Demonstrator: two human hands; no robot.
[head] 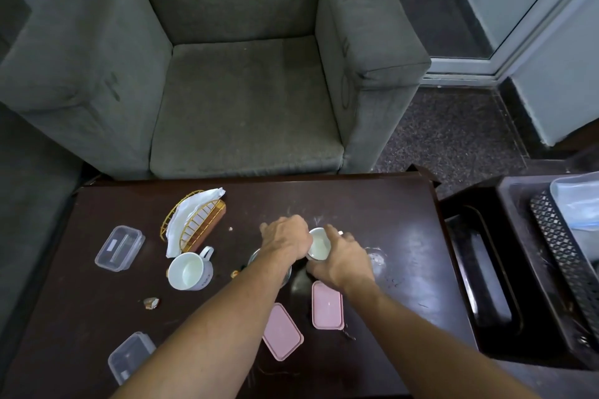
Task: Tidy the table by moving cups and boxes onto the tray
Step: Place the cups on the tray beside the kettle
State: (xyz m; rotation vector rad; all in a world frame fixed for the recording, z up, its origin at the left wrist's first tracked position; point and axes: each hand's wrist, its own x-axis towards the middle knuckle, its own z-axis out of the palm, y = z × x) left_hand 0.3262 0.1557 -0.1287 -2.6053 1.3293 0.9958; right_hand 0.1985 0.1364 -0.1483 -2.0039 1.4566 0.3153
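Mid-desk, toward the far edge: small white cup (319, 244), mouth up, sits between both hands. The right hand (343, 261) grasps it, fingers wrapped round the right wall, one digit at the rim. The left hand (285, 236) is knuckles-up with fingers curled, pressed against the cup's left side. Its fingertips are hidden, so I cannot tell what it grips, if anything. The cup's base is also hidden, so lifted or resting on the desk (372, 204) cannot be told.

Under the left wrist: steel vessel (256, 257), mostly covered by the forearm.

Right pink box (327, 304), lid on, lies just nearer than the right wrist, its far corner tucked under it. Left pink box (282, 330), lid on, lies just beside the left forearm. The two are near each other but apart.

White mug (189, 270) stands left of the hands, handle pointing away.

Far clear box (120, 248) is by the desk's left edge. Near clear box (129, 356) is at the near-left corner, just beside the left forearm.

Gold wire holder (194, 223) with white napkins (191, 207) stands just beyond the mug. A small scrap (151, 302) lies nearer than the mug.

Dark tray (486, 285) sits lower, right of the desk, well apart from the cup. Black mesh basket (564, 253) is just right of it.

Grey armchair (243, 91) stands beyond the desk.
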